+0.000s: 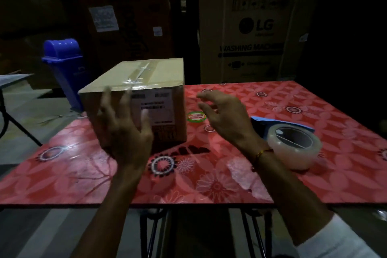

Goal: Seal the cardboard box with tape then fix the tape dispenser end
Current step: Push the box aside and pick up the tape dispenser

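A brown cardboard box (pixel 165 73) stands on the left part of the red flowered table (pixel 230 174), its flaps closed, with clear tape along the top seam and a white label on its near side. My left hand (pixel 125 130) hovers in front of that near side with fingers spread, blurred; whether it touches the box I cannot tell. My right hand (pixel 226 119) is to the right of the box, above the table, fingers apart and holding nothing. A blue tape dispenser (pixel 293 142) with a roll of clear tape lies on the table just right of my right wrist.
A round green and red sticker (pixel 196 116) is on the table between box and right hand. A blue bin (pixel 65 69) stands on the floor behind the table's left corner. Large cartons, one a washing machine carton (pixel 251 37), are stacked behind. Another table's edge (pixel 14 78) shows at far left.
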Demonstrator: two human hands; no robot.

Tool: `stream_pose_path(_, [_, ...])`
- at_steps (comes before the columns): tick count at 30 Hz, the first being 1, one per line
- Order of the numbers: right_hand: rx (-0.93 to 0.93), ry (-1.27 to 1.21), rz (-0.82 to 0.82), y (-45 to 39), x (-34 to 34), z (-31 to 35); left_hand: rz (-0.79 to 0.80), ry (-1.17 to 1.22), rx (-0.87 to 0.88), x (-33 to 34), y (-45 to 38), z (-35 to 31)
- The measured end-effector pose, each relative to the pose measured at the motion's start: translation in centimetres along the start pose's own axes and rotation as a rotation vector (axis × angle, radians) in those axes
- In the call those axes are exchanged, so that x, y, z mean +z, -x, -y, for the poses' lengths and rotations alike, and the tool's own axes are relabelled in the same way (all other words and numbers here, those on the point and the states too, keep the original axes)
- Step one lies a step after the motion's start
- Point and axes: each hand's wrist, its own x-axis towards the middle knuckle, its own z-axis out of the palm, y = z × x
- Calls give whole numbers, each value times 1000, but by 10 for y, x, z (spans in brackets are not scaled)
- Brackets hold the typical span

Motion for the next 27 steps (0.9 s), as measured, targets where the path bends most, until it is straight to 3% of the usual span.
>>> stream_pose_path(2, [62, 111, 1, 14, -31, -22, 88, 152, 209, 11, 20, -24])
stream_pose_path(4, [146, 231, 29, 29, -62, -44, 289, 292, 297, 24, 37, -46])
stream_pose_path(8, [309, 424, 232, 50, -108, -86, 645, 410, 141, 56, 64, -75])
stream_pose_path(11, [341, 518, 397, 57, -125, -108, 802, 412, 22, 76, 76, -83])
stream_pose_path(14, [339, 482, 491, 57, -124, -117, 860, 340, 23, 86, 79, -86])
stream_pose_path(19, [308, 443, 434, 51, -116, -122, 810, 284, 89, 93, 73, -85])
stream_pose_path(27, [301, -86, 488, 53, -104, -96, 720, 544, -234, 72, 68, -76])
